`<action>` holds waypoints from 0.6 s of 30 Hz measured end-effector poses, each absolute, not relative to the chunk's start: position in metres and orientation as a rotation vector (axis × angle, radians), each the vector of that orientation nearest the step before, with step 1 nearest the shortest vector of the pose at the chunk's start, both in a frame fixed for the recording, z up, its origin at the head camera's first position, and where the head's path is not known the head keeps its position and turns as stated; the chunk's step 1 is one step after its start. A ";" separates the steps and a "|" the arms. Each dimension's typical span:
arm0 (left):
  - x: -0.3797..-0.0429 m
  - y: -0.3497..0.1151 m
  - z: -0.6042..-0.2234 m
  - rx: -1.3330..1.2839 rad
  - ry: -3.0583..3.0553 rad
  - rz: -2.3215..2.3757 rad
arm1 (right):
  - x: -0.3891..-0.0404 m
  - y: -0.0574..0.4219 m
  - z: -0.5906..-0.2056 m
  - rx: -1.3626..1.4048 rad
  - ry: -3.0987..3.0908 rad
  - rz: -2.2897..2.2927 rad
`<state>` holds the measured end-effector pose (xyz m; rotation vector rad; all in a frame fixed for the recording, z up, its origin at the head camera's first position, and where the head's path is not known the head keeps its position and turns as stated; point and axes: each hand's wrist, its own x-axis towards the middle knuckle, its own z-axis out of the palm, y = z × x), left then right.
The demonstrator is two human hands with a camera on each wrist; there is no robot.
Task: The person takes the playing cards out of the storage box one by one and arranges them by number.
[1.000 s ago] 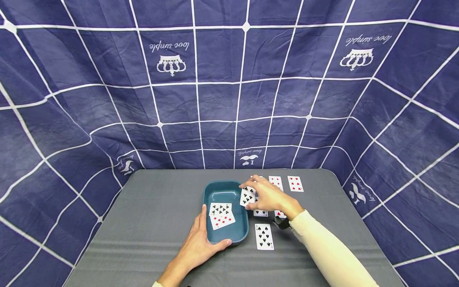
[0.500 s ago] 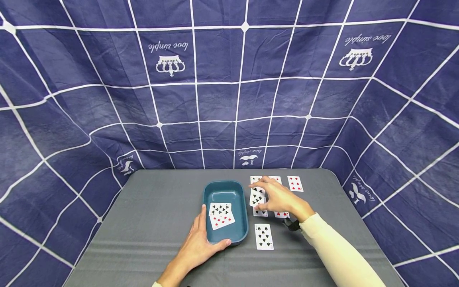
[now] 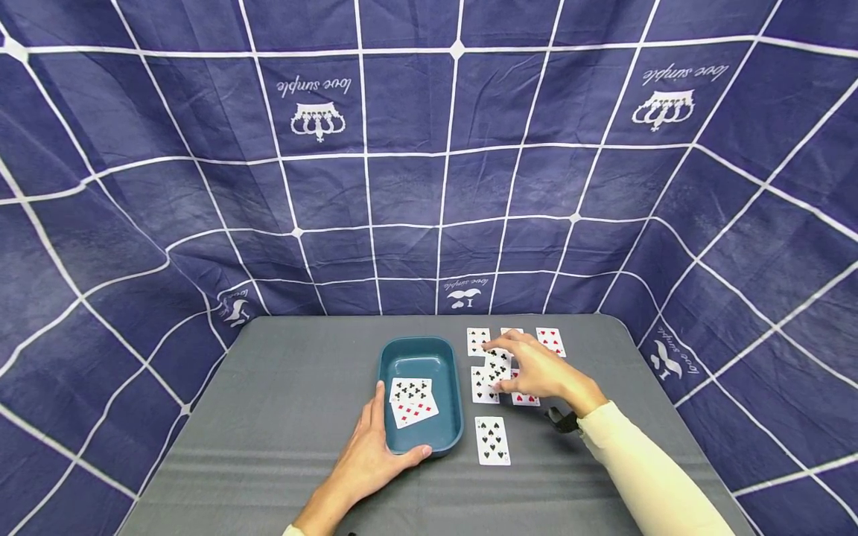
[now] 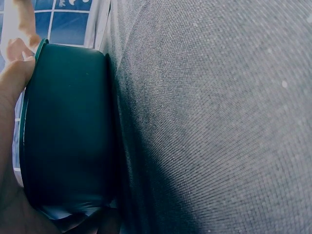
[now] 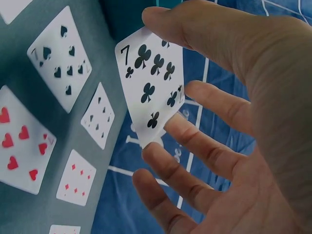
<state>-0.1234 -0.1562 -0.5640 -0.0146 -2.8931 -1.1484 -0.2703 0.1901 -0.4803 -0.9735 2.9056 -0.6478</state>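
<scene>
My right hand [image 3: 539, 372] pinches a seven of clubs playing card [image 5: 151, 105] between thumb and fingertips, tilted above the table. Below and around it, face-up cards lie on the cloth, among them a seven of spades [image 5: 62, 61] and a hearts card [image 3: 526, 399]. At the near left corner of a teal tray [image 3: 418, 365], my left hand [image 3: 365, 450] holds the side, its thumb over the near rim. Inside the tray a clubs card [image 3: 410, 388] overlaps a diamonds card [image 3: 417, 415].
A back row has a spades card [image 3: 477, 342], a partly covered diamonds card [image 5: 76, 178] and another hearts card [image 3: 550, 342]. Nearer lies a larger spades card [image 3: 492, 441]. Grey cloth [image 3: 302, 387] covers the table; a blue checked curtain [image 3: 409, 193] surrounds it.
My right hand has moved right with the seven of clubs, from beside the tray's right rim to over the laid-out cards. My left hand and the tray have stayed put.
</scene>
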 end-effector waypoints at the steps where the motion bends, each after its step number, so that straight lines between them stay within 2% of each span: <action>1: -0.123 -0.156 -0.564 -0.015 -2.894 -1.148 | -0.270 0.193 -0.480 -0.968 2.904 -0.650; 18: -0.123 -0.158 -0.564 -0.007 -2.895 -1.159 | -0.276 0.242 -0.499 -1.011 2.951 -0.662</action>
